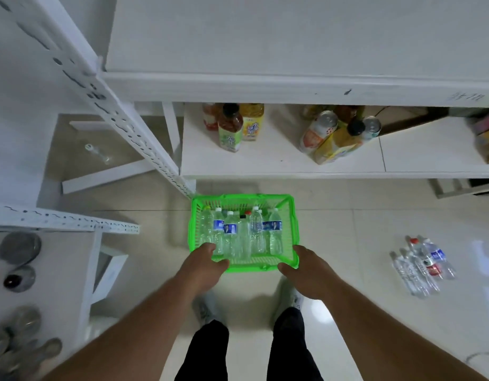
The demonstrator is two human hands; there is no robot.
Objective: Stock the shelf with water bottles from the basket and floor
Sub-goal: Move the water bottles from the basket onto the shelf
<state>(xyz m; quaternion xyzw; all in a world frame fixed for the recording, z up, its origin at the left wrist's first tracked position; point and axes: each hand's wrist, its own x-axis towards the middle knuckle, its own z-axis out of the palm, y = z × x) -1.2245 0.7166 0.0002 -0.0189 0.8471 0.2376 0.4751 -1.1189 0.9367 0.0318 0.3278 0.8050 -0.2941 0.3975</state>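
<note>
Hands grip the near rim of the green basket (242, 200) of water bottles (244, 233): left hand (207, 266) at its 7 o'clock corner, right hand (306, 270) at 5 o'clock. Loose bottles (422, 264) lie on the floor (347, 232) at 3 o'clock; the shelf (279, 160) stands at 12 o'clock.

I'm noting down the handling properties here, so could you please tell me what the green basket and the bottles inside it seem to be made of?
The green basket looks like moulded plastic: bright, slightly translucent, with slotted lattice walls. The bottles inside appear to be thin clear plastic, glossy and see-through, with white caps and blue printed labels, probably film or paper.
</note>
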